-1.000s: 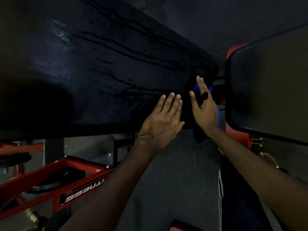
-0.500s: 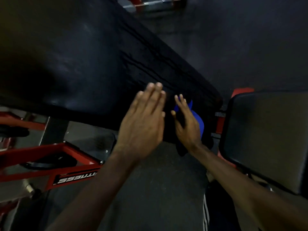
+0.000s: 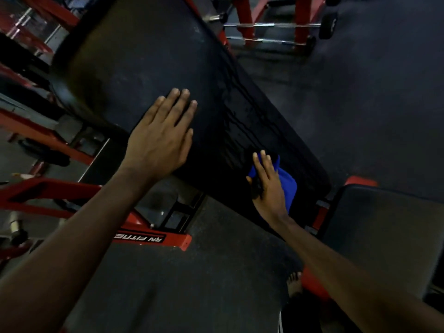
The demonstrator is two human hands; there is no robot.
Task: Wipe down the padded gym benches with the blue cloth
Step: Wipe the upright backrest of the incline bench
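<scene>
A long black padded bench back [image 3: 149, 56] slants from upper left down to lower right, with wet streaks along its right side. My left hand [image 3: 161, 138] lies flat on the pad with straight fingers. My right hand [image 3: 269, 186] presses the blue cloth [image 3: 287, 183] against the pad's lower end, fingers straight over it. A small dark object sits by its thumb; I cannot tell what it is. Most of the cloth is hidden under the hand. A second black pad, the seat [image 3: 389, 236], lies at the lower right.
The red bench frame [image 3: 153, 239] with white lettering runs under the pad at the left. A red rack with barbells [image 3: 271, 27] stands at the top. Dark rubber floor [image 3: 372, 104] spreads to the right. A bare foot [image 3: 294, 283] shows near the seat's red base.
The view has swung upward, showing more of the bench and the rack. My left hand has slid up the pad away from my right hand, which stays on the cloth at the lower end.
</scene>
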